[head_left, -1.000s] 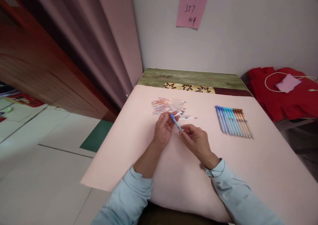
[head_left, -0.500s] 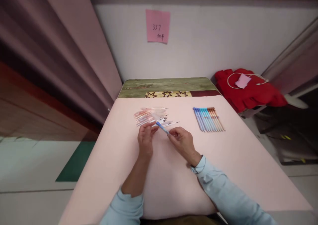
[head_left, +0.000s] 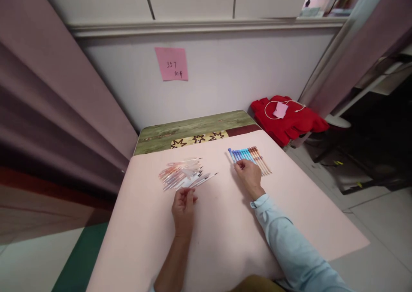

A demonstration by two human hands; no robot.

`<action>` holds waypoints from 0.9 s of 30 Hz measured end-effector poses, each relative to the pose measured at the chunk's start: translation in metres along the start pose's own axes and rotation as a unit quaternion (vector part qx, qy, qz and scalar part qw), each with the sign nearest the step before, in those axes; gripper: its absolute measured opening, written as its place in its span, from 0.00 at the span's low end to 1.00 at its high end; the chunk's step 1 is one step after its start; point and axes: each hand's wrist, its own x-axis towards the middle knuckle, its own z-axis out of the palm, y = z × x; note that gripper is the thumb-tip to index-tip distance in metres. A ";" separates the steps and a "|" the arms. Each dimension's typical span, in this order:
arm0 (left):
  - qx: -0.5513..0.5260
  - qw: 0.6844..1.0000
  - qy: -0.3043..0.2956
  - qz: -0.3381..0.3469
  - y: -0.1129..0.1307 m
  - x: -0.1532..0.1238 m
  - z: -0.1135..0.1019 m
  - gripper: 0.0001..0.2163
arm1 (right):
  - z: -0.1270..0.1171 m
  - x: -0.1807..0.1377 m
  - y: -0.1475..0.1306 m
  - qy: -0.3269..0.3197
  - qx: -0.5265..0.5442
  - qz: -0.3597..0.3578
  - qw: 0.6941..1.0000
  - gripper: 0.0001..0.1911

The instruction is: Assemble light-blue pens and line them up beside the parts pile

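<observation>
My right hand (head_left: 249,176) pinches a blue-capped pen (head_left: 230,152) at the left end of a row of pens (head_left: 254,152). That row lies side by side on the pink-covered table, with caps running from blue through light blue to brown. The held pen's lower part is hidden behind my fingers. My left hand (head_left: 184,206) hovers just in front of a loose pile of thin pen refills and clear, pinkish pen parts (head_left: 180,174). Its fingers are curled together, and nothing shows in them.
The table's pale pink cover (head_left: 219,240) leaves a green patterned strip (head_left: 193,126) bare at the back. A pink note (head_left: 171,64) is stuck on the wall. Beyond the right back corner lies red cloth (head_left: 286,126) with a white cord on top.
My right hand has carried the blue pen away from my left hand to the row on the right. My left hand has let go of it. The view has shifted.
</observation>
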 end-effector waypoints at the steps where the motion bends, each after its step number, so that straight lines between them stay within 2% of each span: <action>1: 0.001 1.000 -0.002 0.000 -0.001 0.000 -0.001 0.11 | 0.001 0.002 -0.001 -0.010 -0.024 0.005 1.000 0.11; 6: 0.004 1.000 -0.012 -0.009 -0.004 0.002 -0.004 0.10 | 0.006 0.011 -0.006 -0.075 -0.131 0.012 0.988 0.10; 9: 0.002 1.000 -0.016 -0.015 -0.004 0.003 -0.004 0.11 | 0.010 0.014 -0.007 -0.083 -0.165 0.011 0.983 0.11; 13: 0.000 1.000 -0.020 -0.020 -0.005 0.004 -0.004 0.11 | 0.009 0.013 -0.005 -0.057 -0.152 0.003 0.987 0.09; 17: 0.000 0.999 -0.024 -0.022 -0.005 0.004 -0.005 0.10 | -0.002 0.007 0.003 -0.038 -0.098 0.004 0.994 0.11; 23: 0.008 1.000 -0.023 -0.017 -0.005 0.005 -0.004 0.09 | -0.022 -0.019 0.031 0.002 -0.055 -0.015 0.998 0.10; 27: 0.010 1.000 -0.022 -0.016 -0.003 0.006 -0.003 0.09 | -0.032 -0.035 0.052 0.042 -0.030 -0.052 0.997 0.12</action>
